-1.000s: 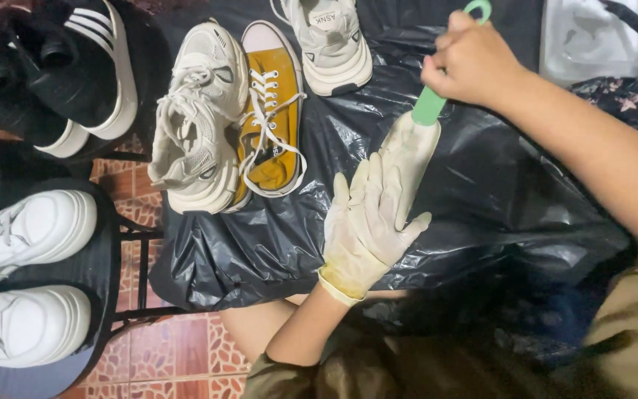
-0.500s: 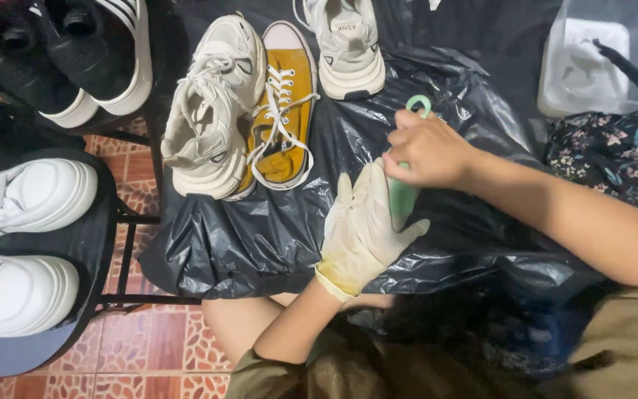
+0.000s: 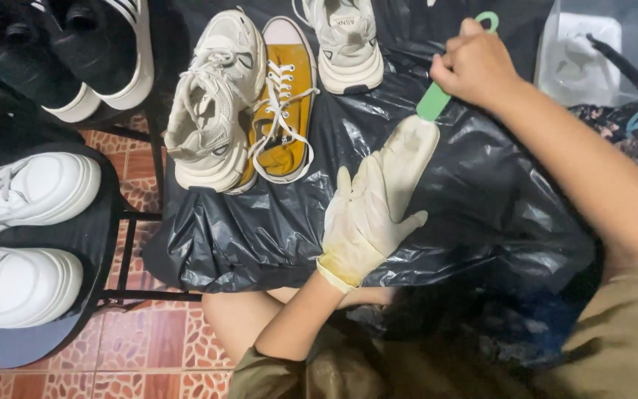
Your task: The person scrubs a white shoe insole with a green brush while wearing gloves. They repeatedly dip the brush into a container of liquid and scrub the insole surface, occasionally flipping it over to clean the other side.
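Left hand (image 3: 371, 222) in a cream rubber glove — right hand (image 3: 474, 66) bare — olive sleeves.

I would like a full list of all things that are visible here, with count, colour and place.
Plastic sheet: one, black, centre.
Canvas sneaker: one, mustard yellow, on the sheet.
Chunky sneakers: two, cream, beside it and at top centre.
Black shoes: two, white soles, top left.
White sneakers: two, left edge.
Clear container: one, top right.
Brush handle: one, green, in the right hand.
Left hand: cream glove, open above the sheet.
Right hand: bare, gripping the handle.
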